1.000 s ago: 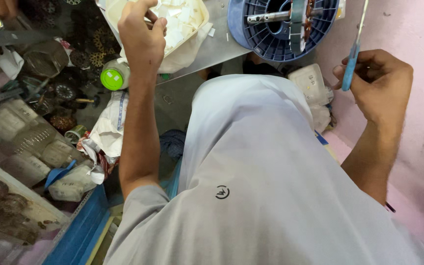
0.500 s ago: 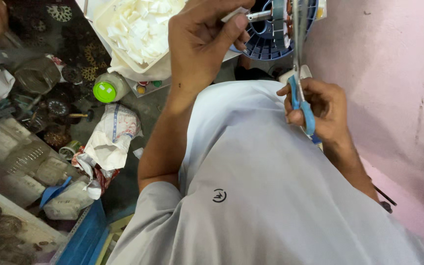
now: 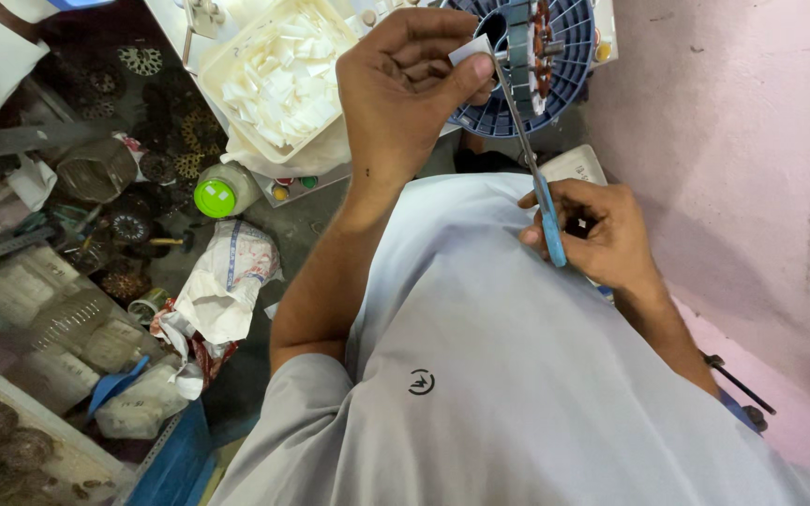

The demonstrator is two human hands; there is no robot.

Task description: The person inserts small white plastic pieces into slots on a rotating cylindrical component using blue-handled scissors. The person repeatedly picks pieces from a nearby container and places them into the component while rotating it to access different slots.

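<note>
- Since the earlier frame, both hands have drawn closer together, the scissors' blades now reaching up to the paper piece.
- Blue ribbed wheel sits top centre, a metal stator core over it.
- White tray of cut paper slips lies to its left, a green-capped jar below.
- Left hand pinches a small white paper piece, fingers closed on it.
- Right hand is clamped on blue-handled scissors, the blade tips touching the paper piece.
</note>
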